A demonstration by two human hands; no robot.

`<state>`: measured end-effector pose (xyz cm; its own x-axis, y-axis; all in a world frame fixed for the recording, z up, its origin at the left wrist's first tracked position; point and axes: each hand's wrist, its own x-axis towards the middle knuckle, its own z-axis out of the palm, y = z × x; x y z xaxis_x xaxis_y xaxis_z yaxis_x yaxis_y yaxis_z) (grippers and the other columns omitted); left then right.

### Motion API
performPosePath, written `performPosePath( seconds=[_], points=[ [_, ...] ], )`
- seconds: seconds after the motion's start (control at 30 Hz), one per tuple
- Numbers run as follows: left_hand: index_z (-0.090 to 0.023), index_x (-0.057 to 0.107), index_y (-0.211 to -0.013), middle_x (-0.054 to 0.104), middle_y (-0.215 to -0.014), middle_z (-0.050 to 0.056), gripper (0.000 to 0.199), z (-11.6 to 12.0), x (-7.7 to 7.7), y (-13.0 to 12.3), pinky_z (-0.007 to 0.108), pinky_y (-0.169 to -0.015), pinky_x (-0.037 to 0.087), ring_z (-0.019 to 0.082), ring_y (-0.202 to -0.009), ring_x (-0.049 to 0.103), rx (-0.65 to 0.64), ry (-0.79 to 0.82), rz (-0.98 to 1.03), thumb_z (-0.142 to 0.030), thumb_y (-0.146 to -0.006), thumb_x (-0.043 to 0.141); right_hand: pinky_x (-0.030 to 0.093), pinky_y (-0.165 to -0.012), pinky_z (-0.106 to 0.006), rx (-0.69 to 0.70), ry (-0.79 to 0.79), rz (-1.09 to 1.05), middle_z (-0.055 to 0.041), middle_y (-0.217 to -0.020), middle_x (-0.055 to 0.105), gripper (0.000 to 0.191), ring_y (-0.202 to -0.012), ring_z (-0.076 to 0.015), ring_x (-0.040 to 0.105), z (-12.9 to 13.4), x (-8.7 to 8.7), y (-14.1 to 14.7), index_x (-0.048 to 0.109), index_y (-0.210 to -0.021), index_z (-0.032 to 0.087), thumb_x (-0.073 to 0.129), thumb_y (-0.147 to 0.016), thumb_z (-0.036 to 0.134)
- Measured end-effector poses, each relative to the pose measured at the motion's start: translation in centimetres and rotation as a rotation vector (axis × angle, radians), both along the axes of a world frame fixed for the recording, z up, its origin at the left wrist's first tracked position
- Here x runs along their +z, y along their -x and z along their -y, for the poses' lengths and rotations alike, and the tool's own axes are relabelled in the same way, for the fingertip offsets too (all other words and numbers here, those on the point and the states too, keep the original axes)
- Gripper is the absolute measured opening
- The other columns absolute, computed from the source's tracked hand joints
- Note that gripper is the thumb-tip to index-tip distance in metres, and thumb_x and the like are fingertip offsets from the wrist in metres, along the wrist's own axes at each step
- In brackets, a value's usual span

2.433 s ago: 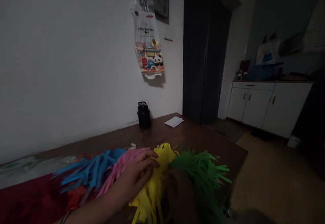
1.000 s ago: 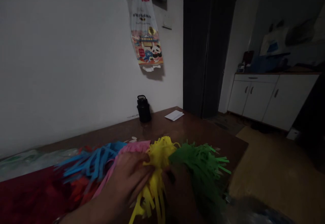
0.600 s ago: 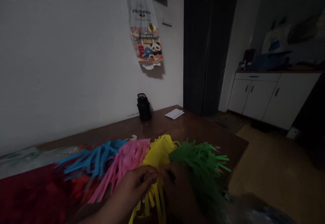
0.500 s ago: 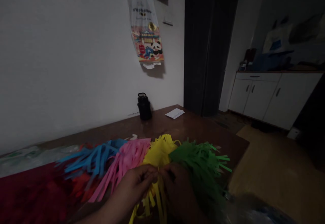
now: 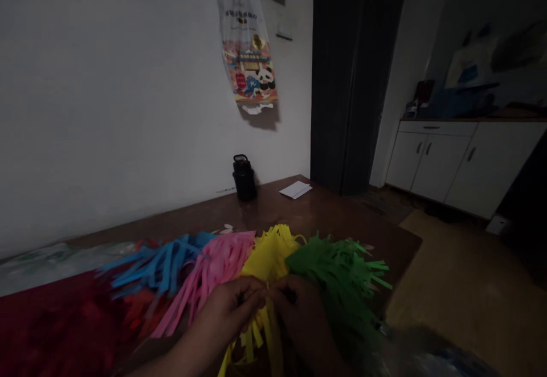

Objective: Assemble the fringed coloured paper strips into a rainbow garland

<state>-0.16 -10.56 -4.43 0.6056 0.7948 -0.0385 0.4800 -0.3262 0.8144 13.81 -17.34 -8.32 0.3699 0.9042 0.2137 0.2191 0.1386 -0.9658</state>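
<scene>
Brown table (image 5: 342, 212), lower centre of my feed: yellow fringe (image 5: 267, 257), one — left hand (image 5: 224, 306) and right hand (image 5: 305, 308), fingers nearly meeting, each pinching its narrow strand.

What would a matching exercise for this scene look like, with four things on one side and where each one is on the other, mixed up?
Things
1. Black bottle
2. Printed bag
3. Left hand
4. Green fringed bundle

Places
A. Hanging against the white wall
B. Fingertips at the yellow fringed bundle
C. Just right of the yellow fringed bundle, as pictured
D. Standing upright on the brown table

Right pairs: 1-D, 2-A, 3-B, 4-C
</scene>
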Motion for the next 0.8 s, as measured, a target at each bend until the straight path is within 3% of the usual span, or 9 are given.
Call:
performPosePath(
  seconds=[0.8],
  points=[
    [-0.020, 0.056, -0.070, 0.043, -0.058, -0.006, 0.033, 0.06, -0.19, 0.16, 0.023, -0.047, 0.033, 0.012, -0.050, 0.043, 0.002, -0.015, -0.016, -0.050, -0.080, 0.048, 0.046, -0.065, -0.024, 0.051, 0.025, -0.056, -0.0035, -0.073, 0.069, 0.013, -0.073, -0.0179, 0.062, -0.04, -0.08, -0.27, 0.068, -0.076, 0.014, 0.057, -0.079, 0.020]
  ],
)
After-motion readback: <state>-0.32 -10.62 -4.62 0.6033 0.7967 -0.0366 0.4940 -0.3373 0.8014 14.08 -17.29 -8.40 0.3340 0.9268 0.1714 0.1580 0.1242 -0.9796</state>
